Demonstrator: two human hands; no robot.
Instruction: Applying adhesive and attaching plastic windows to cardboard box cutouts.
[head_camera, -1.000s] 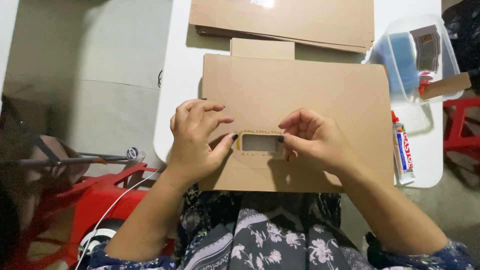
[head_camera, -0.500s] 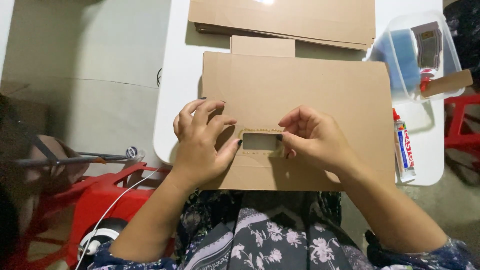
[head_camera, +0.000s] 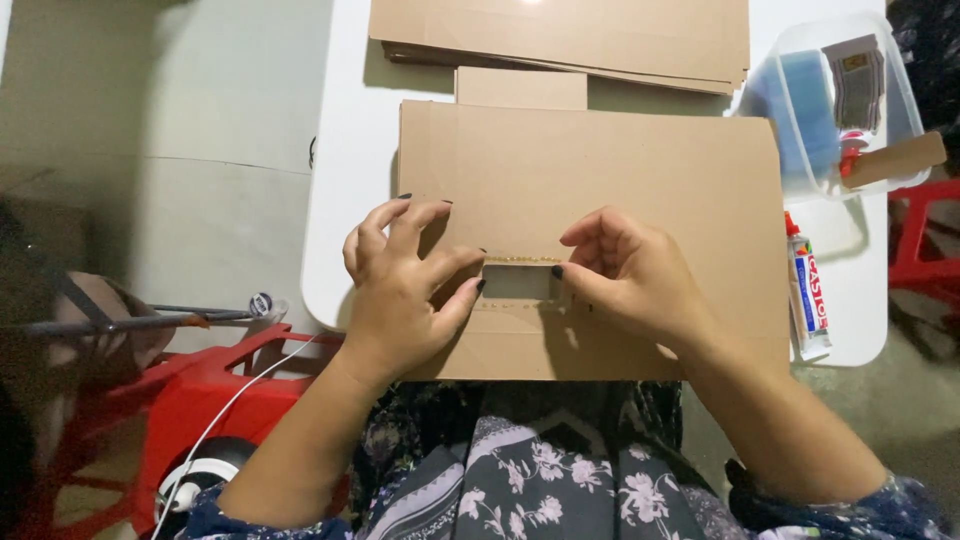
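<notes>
Head view: both hands work at a rectangular cutout in a cardboard sheet.

The cardboard sheet (head_camera: 600, 180) lies flat on the white table (head_camera: 345, 200), its near edge over the person's lap. The cutout (head_camera: 517, 282) sits near the sheet's lower middle. The left hand (head_camera: 400, 290) rests on the sheet, fingers spread and curled, thumb tip at the cutout's left end. The right hand (head_camera: 625, 270) has its fingers bunched together, fingertips pressing at the cutout's right end; whether they pinch the edge cannot be told. A cardboard stack (head_camera: 560, 35) lies behind the sheet. A glue tube (head_camera: 808, 295) lies just right of the sheet, near a clear bin (head_camera: 800, 100). A red stool (head_camera: 200, 400) stands at the left.
</notes>
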